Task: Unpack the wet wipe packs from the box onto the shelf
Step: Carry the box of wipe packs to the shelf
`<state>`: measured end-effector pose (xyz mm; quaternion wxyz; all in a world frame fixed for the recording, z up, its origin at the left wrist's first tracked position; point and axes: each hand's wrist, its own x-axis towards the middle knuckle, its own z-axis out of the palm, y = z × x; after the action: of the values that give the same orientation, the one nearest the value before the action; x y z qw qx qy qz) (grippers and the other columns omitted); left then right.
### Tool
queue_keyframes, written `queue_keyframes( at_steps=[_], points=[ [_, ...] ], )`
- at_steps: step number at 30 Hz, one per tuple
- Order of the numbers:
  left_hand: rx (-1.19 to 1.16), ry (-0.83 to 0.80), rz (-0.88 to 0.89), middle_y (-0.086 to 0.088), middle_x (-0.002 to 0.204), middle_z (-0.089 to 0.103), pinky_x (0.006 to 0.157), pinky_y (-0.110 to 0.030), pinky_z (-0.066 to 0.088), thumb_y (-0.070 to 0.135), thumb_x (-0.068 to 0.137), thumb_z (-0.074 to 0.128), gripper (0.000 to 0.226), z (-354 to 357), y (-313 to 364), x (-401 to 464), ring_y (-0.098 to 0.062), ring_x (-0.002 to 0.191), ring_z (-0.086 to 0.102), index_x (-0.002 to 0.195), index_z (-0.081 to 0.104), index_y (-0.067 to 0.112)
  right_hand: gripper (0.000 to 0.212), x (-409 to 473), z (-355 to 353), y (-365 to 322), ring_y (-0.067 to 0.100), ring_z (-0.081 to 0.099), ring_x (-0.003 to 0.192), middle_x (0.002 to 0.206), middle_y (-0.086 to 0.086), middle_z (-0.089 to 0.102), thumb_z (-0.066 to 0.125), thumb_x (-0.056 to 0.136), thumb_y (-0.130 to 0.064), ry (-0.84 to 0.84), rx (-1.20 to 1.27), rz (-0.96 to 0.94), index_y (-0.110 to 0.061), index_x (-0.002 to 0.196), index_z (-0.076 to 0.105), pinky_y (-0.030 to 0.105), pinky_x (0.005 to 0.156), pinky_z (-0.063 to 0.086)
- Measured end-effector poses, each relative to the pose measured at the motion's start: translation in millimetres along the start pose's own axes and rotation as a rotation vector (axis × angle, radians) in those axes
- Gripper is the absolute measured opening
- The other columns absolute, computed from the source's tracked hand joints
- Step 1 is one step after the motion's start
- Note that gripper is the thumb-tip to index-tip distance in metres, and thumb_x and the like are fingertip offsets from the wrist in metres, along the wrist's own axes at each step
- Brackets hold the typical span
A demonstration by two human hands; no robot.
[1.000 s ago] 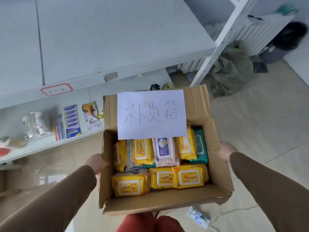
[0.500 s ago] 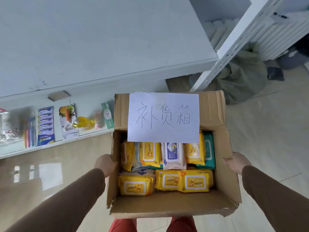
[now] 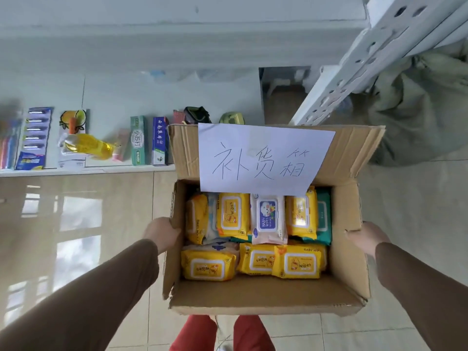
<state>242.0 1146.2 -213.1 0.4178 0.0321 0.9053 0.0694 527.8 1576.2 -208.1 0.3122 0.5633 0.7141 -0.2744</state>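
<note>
An open cardboard box [image 3: 263, 296] hangs in front of me above the floor, carried between both hands. My left hand [image 3: 162, 233] grips its left wall and my right hand [image 3: 367, 236] grips its right wall. Inside lie several wet wipe packs: yellow packs [image 3: 207, 266], a white and blue pack [image 3: 268, 219] and a green pack [image 3: 323, 216] at the right. A white paper sheet [image 3: 263, 158] with handwritten characters is stuck to the raised back flap. The white lower shelf [image 3: 114, 95] lies ahead to the left.
On the lower shelf stand toothbrush packs [image 3: 33, 138], a yellow bag [image 3: 86, 146], toothpaste boxes [image 3: 138, 140] and small items behind the box flap. A white perforated shelf post [image 3: 354, 72] rises at the right, with a grey-green sack [image 3: 417, 110] on the tiled floor behind it.
The view has dropped and moved in toward the lower shelf; the box stays held in both hands. More shelf goods have come into view to the left of the box.
</note>
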Motion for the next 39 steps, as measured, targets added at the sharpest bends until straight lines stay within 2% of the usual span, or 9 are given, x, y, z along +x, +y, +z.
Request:
queue_keyframes(
  at_steps=[4, 10, 19, 27, 29, 32, 35, 37, 39],
  points=[
    [-0.004, 0.031, -0.015, 0.000, 0.072, 0.054, 0.063, -0.029, 0.037, 0.029, 0.091, 0.061, 0.023, 24.4, 12.0, 18.6, -0.023, 0.074, 0.052, 0.072, 0.051, 0.018, 0.051, 39.7, -1.4, 2.4, 0.035, 0.063, 0.098, 0.115, 0.021, 0.066, 0.064, 0.094, -0.032, 0.009, -0.021, -0.007, 0.005, 0.129, 0.058, 0.033, 0.077, 0.047],
    [0.013, 0.054, -0.035, 0.000, 0.068, 0.054, 0.050, -0.027, 0.032, 0.027, 0.089, 0.062, 0.027, 41.4, 18.3, 46.3, -0.013, 0.060, 0.048, 0.067, 0.048, 0.019, 0.059, 79.1, -2.7, -8.7, 0.039, 0.056, 0.121, 0.138, 0.021, 0.057, 0.064, 0.094, -0.032, 0.023, -0.027, -0.048, 0.001, 0.141, 0.050, 0.043, 0.102, 0.048],
    [0.014, 0.035, -0.070, -0.007, 0.072, 0.058, 0.053, -0.029, 0.037, 0.024, 0.091, 0.059, 0.021, 61.2, 20.6, 72.5, -0.026, 0.072, 0.059, 0.085, 0.060, 0.004, 0.060, 111.1, 30.5, -16.1, 0.042, 0.053, 0.125, 0.141, 0.024, 0.053, 0.064, 0.095, -0.032, 0.083, -0.049, -0.046, 0.005, 0.139, 0.048, 0.045, 0.101, 0.047],
    [0.001, 0.056, -0.032, -0.009, 0.074, 0.061, 0.049, -0.027, 0.036, 0.023, 0.089, 0.060, 0.017, 64.6, 13.9, 79.4, -0.019, 0.064, 0.055, 0.082, 0.059, 0.007, 0.054, 110.1, 40.8, -13.3, 0.041, 0.058, 0.118, 0.133, 0.023, 0.060, 0.067, 0.093, -0.028, 0.164, -0.011, -0.036, 0.003, 0.134, 0.053, 0.047, 0.097, 0.050],
    [-0.022, 0.094, -0.002, -0.011, 0.091, 0.064, 0.057, -0.030, 0.042, 0.024, 0.088, 0.061, 0.020, 68.0, 13.0, 70.2, -0.022, 0.074, 0.057, 0.099, 0.057, 0.007, 0.048, 95.2, 46.1, -15.8, 0.040, 0.059, 0.115, 0.128, 0.021, 0.063, 0.066, 0.093, -0.023, 0.230, 0.075, -0.066, -0.001, 0.134, 0.052, 0.045, 0.095, 0.050],
    [-0.074, 0.318, 0.135, -0.013, 0.134, 0.047, 0.094, -0.043, 0.046, 0.021, 0.085, 0.068, 0.062, 78.1, 15.3, 51.3, -0.032, 0.118, 0.048, 0.138, 0.038, 0.014, 0.061, 61.7, 61.0, -30.6, 0.035, 0.041, 0.134, 0.146, 0.018, 0.046, 0.064, 0.092, -0.012, 0.448, 0.231, -0.184, -0.007, 0.146, 0.036, 0.045, 0.106, 0.038],
    [-0.042, 0.550, 0.416, -0.007, 0.139, 0.039, 0.107, -0.042, 0.037, 0.018, 0.082, 0.065, 0.066, 79.5, 22.2, 37.6, -0.027, 0.127, 0.036, 0.141, 0.034, 0.020, 0.059, 18.6, 88.8, -59.4, 0.022, 0.030, 0.141, 0.152, 0.006, 0.036, 0.062, 0.092, -0.012, 0.584, 0.310, -0.456, -0.016, 0.145, 0.037, 0.034, 0.113, 0.032],
    [0.063, 0.514, 0.585, -0.004, 0.139, 0.041, 0.108, -0.044, 0.039, 0.014, 0.084, 0.061, 0.061, 81.2, 27.4, 38.2, -0.025, 0.129, 0.036, 0.140, 0.038, 0.020, 0.051, -4.2, 115.7, -82.0, 0.010, 0.036, 0.132, 0.145, -0.001, 0.042, 0.060, 0.094, -0.013, 0.434, 0.390, -0.567, -0.023, 0.141, 0.042, 0.014, 0.104, 0.035],
    [0.238, 0.415, 0.678, -0.003, 0.143, 0.040, 0.107, -0.045, 0.042, 0.008, 0.087, 0.059, 0.059, 80.6, 33.2, 46.3, -0.025, 0.133, 0.035, 0.141, 0.040, 0.020, 0.046, -19.8, 144.3, -106.9, 0.005, 0.044, 0.125, 0.139, -0.006, 0.048, 0.059, 0.097, -0.017, 0.175, 0.436, -0.580, -0.026, 0.140, 0.044, 0.009, 0.093, 0.041]
  ],
)
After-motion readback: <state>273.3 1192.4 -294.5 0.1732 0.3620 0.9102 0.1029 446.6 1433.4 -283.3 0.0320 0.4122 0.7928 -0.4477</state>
